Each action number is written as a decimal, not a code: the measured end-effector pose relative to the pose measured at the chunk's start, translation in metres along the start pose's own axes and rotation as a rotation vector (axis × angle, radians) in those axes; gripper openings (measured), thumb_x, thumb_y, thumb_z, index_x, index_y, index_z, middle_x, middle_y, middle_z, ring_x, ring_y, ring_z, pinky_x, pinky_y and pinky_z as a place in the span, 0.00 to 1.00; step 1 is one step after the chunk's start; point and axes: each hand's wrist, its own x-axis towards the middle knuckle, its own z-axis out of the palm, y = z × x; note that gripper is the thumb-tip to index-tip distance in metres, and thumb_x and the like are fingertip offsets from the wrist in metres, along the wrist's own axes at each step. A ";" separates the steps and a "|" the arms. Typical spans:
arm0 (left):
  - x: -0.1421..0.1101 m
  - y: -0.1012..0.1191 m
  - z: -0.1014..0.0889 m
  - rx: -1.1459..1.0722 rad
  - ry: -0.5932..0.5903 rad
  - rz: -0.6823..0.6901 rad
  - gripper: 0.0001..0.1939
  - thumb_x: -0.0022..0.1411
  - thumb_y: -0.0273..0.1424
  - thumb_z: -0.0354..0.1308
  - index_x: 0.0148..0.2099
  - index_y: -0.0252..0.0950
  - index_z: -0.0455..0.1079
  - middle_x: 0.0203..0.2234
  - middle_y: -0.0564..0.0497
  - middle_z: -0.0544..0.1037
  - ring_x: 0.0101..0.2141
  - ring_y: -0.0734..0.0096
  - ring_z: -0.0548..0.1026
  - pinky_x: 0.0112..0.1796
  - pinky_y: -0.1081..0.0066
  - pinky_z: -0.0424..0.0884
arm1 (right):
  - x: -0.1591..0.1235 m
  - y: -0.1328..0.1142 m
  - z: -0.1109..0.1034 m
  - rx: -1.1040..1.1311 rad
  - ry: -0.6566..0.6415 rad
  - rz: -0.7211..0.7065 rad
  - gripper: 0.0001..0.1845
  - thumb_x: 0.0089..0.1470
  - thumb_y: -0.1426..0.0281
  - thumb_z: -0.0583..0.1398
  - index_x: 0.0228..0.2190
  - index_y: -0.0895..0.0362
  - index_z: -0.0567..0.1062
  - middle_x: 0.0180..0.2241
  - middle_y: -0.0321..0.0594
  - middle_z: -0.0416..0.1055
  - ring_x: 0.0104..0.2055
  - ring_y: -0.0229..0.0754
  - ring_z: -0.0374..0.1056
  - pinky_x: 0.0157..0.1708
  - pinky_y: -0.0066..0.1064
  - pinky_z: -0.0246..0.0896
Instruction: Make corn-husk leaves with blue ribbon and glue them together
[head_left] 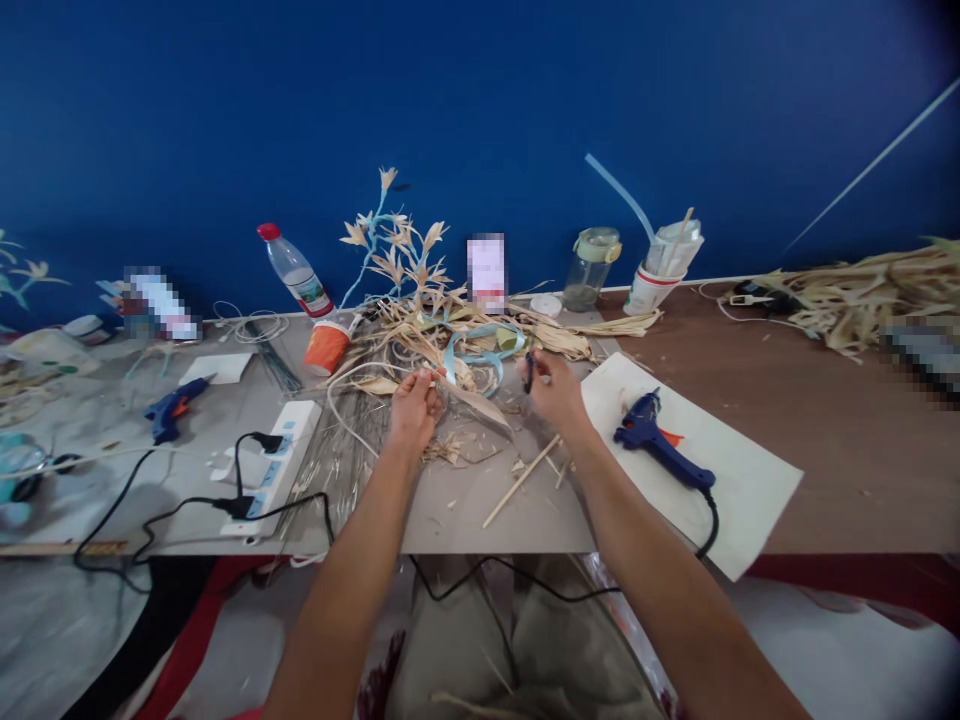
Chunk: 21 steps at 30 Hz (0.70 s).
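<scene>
My left hand [417, 408] is closed in a pinch on a pale, pointed dried corn husk [480, 408], whose free end reaches to the right. A short gap away, my right hand [553, 388] is closed around dark-handled scissors [529, 373]; the blades are too blurred to make out. Beyond both hands lies a pile of dried husk strips [555, 335] with a light blue ribbon [501, 358] looped over it. Husk scraps [459, 447] are scattered below the hands, beside a thin wooden stick [520, 482].
On the right, a blue glue gun [660, 440] rests on a white sheet [739, 490]. A power strip [279, 465] with black cords and another glue gun [176, 408] are on the left. Behind stand husk flowers [390, 262], a tilted bottle [300, 275], an orange cup [326, 348] and a jar [590, 272].
</scene>
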 end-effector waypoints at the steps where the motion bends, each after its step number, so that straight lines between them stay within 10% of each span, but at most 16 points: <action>1: 0.001 0.000 -0.001 -0.004 0.015 0.006 0.11 0.52 0.34 0.61 0.28 0.33 0.65 0.30 0.52 0.78 0.12 0.90 0.48 0.15 0.78 0.48 | 0.000 -0.002 -0.002 0.155 -0.018 -0.006 0.26 0.55 0.55 0.50 0.49 0.58 0.68 0.40 0.48 0.71 0.42 0.47 0.67 0.45 0.41 0.58; 7: 0.002 0.000 -0.002 0.014 0.069 0.004 0.12 0.51 0.36 0.62 0.29 0.33 0.64 0.28 0.53 0.77 0.13 0.90 0.48 0.15 0.79 0.47 | -0.013 -0.021 -0.006 0.595 -0.301 -0.091 0.31 0.53 0.54 0.52 0.55 0.53 0.60 0.40 0.42 0.73 0.42 0.43 0.69 0.42 0.36 0.63; 21: -0.003 0.000 0.003 -0.109 -0.003 -0.051 0.10 0.52 0.31 0.62 0.28 0.31 0.66 0.26 0.52 0.77 0.12 0.91 0.49 0.14 0.80 0.48 | -0.023 -0.013 0.030 0.143 -0.372 -0.111 0.31 0.43 0.68 0.60 0.51 0.58 0.67 0.27 0.35 0.68 0.32 0.39 0.64 0.38 0.32 0.60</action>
